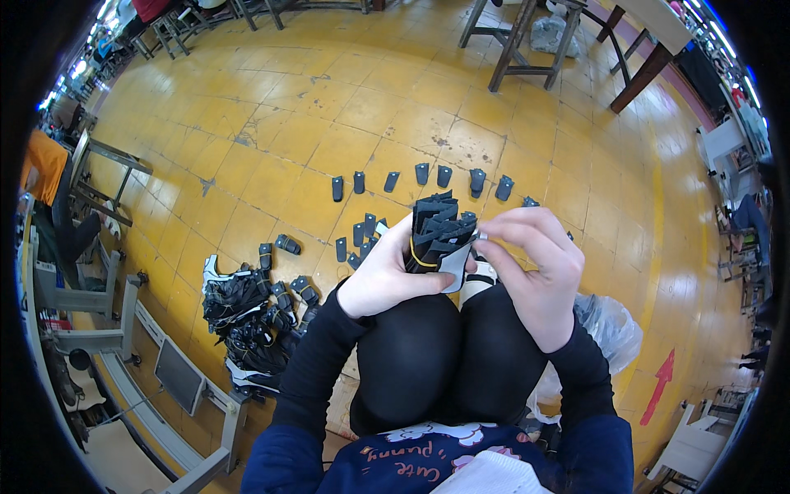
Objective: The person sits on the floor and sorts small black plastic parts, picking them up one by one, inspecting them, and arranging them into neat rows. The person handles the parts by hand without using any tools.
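Above my knees, my left hand (393, 267) is wrapped round a bundle of flat black pieces (440, 224), stacked in layers with their ends fanned upward. A yellow rubber band (422, 258) circles the bundle's left part. Against its near side lies a light grey-white flat piece (455, 267), under my left thumb. My right hand (535, 259) is beside the bundle's right edge, thumb and index fingertip pinched together. A tiny pale bit shows at those fingertips, too small to name.
Small black pieces (421, 173) lie in a row on the yellow tiled floor (288, 140), with several more nearer my knees. A heap of black bundles (243, 317) is at my left. A clear plastic bag (607, 329) sits at my right. Wooden stools (518, 49) stand farther off.
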The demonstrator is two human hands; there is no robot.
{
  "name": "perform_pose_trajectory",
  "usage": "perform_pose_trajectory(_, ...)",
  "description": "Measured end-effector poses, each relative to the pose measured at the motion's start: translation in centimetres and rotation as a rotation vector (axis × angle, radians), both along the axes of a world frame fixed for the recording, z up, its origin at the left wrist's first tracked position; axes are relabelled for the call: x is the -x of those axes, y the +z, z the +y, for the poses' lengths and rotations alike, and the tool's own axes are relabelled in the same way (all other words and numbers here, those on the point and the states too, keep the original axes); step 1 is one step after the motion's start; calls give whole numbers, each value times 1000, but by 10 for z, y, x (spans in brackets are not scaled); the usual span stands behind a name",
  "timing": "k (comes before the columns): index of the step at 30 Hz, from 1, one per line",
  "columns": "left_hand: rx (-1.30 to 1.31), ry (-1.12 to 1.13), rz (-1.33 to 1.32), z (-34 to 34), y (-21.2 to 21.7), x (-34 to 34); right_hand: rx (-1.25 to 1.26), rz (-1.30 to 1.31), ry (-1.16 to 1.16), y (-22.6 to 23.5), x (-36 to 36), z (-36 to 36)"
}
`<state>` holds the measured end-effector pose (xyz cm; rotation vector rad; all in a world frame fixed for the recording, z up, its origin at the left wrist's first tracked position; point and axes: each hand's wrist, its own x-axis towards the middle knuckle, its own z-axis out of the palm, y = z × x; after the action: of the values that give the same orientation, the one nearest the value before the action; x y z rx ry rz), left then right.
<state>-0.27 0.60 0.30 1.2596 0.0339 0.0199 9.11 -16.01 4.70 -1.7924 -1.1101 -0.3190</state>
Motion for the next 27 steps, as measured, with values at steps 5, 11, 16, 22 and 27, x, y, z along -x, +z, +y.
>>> perform_pose_trajectory(5,44,-44,34,-3,5,-1,10,-20,-14,0,2,-1)
perform_pose_trajectory(11,180,28,49,1,-5,-1,49,-175,130,4,5,1)
perform_pose_trajectory(16,134,48,-20,5,-12,0,63,-152,295,3,5,3)
perform_pose_trajectory(22,90,-24,1,-2,-3,-9,104,290,263,2,-3,-6)
perform_pose_trajectory(27,167,37,-79,2,-20,-12,149,325,302,1,-12,2)
